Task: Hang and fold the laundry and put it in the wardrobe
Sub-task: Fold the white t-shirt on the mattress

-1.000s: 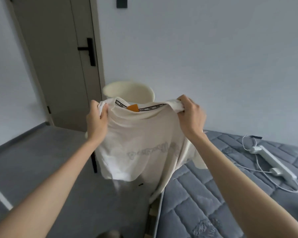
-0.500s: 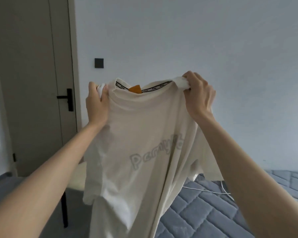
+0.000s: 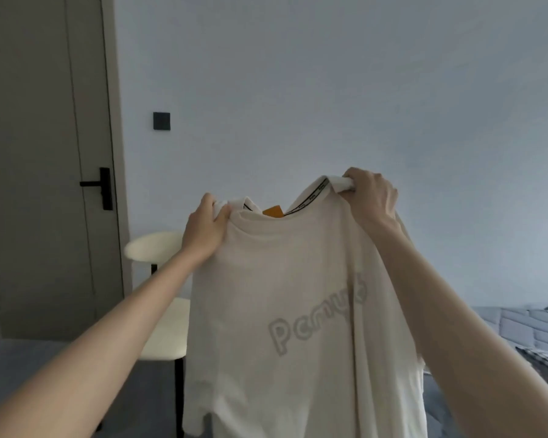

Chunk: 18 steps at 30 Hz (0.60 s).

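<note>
Gripping limp cream tee (image 3: pixel 282 279), 2 hands (image 3: pixel 204 232) (image 3: pixel 372 197).

Looks like a bedroom at home: quilted grey bed (image 3: pixel 519 330), a door (image 3: pixel 38 153), cream chair (image 3: pixel 162 298), light switch (image 3: pixel 161 121).

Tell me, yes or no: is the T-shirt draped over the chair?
No, the left hand and right hand hold the T-shirt by its shoulders in front of the chair.
</note>
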Tool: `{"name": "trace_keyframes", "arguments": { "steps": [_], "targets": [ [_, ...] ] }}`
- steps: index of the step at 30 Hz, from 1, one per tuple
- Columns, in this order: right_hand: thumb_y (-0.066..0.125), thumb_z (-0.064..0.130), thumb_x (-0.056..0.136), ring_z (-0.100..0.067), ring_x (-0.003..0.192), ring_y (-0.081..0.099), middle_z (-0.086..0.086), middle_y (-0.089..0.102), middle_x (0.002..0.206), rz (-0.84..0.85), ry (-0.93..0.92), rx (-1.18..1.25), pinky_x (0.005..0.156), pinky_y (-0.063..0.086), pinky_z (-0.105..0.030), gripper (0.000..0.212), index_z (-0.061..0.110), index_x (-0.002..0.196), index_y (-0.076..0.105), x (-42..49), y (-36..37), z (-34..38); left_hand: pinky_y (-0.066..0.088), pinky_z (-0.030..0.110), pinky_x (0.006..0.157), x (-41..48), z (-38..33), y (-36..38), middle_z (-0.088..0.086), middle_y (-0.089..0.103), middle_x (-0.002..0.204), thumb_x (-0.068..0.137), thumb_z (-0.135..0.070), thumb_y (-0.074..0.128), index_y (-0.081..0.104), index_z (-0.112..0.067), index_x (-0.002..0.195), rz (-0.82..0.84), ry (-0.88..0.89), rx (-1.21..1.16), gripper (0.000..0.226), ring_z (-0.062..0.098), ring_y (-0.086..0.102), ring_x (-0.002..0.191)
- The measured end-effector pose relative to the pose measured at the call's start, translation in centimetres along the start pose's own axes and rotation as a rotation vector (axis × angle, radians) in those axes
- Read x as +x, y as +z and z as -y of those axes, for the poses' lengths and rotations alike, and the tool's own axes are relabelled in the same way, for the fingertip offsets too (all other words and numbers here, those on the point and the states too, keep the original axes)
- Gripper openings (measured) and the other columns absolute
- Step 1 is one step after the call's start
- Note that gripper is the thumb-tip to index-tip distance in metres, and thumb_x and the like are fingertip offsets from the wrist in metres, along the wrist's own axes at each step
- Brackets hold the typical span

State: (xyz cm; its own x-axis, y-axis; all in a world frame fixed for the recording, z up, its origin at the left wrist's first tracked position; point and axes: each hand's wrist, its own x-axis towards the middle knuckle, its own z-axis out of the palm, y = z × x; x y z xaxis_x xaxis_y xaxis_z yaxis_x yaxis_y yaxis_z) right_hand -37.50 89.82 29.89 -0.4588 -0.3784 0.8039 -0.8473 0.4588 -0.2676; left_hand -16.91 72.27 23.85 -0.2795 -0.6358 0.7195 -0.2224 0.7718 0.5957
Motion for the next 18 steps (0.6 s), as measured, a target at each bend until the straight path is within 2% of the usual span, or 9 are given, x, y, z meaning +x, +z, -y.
{"name": "trace_keyframes", "arguments": {
  "steps": [3,7,12,14,16,18],
  "targets": [
    [0.059,0.037,0.087,-0.033,0.095,0.061,-0.013,0.067,0.099,0.273,0.139,-0.078,0.067,0.034,-0.03,0.024,0.016,0.095,0.067,-2.6,5.0,-4.0,0.022,0.034,0.058,-2.5,3.8,3.3,0.002,0.044,0.069,0.096,-0.035,0.045,0.037,-0.007,0.085,0.189,-0.063,0.065,0.032,0.026,0.046,0.073],
    [0.058,0.056,0.084,-0.032,0.096,0.06,-0.013,0.067,0.101,0.457,0.224,-0.09,0.067,0.035,-0.03,0.043,0.016,0.099,0.063,-6.3,11.0,-8.7,0.026,0.033,0.061,-5.7,8.0,7.7,0.004,0.045,0.073,0.096,-0.035,0.046,0.032,-0.01,0.088,0.37,-0.145,0.088,0.03,0.026,0.048,0.076],
    [0.056,0.065,0.079,-0.03,0.099,0.057,-0.008,0.059,0.101,0.806,0.281,-0.14,0.076,0.041,-0.033,0.061,0.013,0.11,0.045,-10.1,16.5,-13.5,0.035,0.029,0.075,-7.6,12.7,13.4,0.006,0.047,0.108,0.091,-0.044,0.052,0.035,-0.011,0.116,0.64,-0.325,0.119,0.044,0.022,0.048,0.098],
    [0.068,0.057,0.074,-0.026,0.096,0.054,-0.005,0.055,0.101,0.948,0.334,-0.05,0.081,0.041,-0.034,0.064,0.016,0.113,0.039,-11.5,19.0,-15.3,0.034,0.027,0.071,-7.7,15.1,15.8,0.012,0.053,0.112,0.09,-0.045,0.053,0.044,-0.005,0.118,0.756,-0.369,0.151,0.049,0.02,0.049,0.092],
    [0.077,0.041,0.073,-0.019,0.083,0.047,-0.001,0.048,0.088,1.06,0.378,0.077,0.076,0.037,-0.03,0.062,0.016,0.109,0.034,-12.6,21.8,-17.3,0.033,0.027,0.069,-8.0,17.0,18.2,0.019,0.056,0.115,0.095,-0.037,0.049,0.048,0.0,0.113,0.808,-0.395,0.19,0.041,0.025,0.053,0.094],
    [0.069,0.021,0.083,-0.016,0.08,0.041,0.006,0.037,0.077,1.115,0.386,0.103,0.064,0.031,-0.024,0.043,0.013,0.105,0.032,-13.3,24.4,-18.7,0.029,0.028,0.069,-8.3,18.4,20.2,0.021,0.055,0.113,0.099,-0.027,0.042,0.047,0.001,0.112,0.799,-0.408,0.234,0.031,0.033,0.053,0.104]
  ]
}}
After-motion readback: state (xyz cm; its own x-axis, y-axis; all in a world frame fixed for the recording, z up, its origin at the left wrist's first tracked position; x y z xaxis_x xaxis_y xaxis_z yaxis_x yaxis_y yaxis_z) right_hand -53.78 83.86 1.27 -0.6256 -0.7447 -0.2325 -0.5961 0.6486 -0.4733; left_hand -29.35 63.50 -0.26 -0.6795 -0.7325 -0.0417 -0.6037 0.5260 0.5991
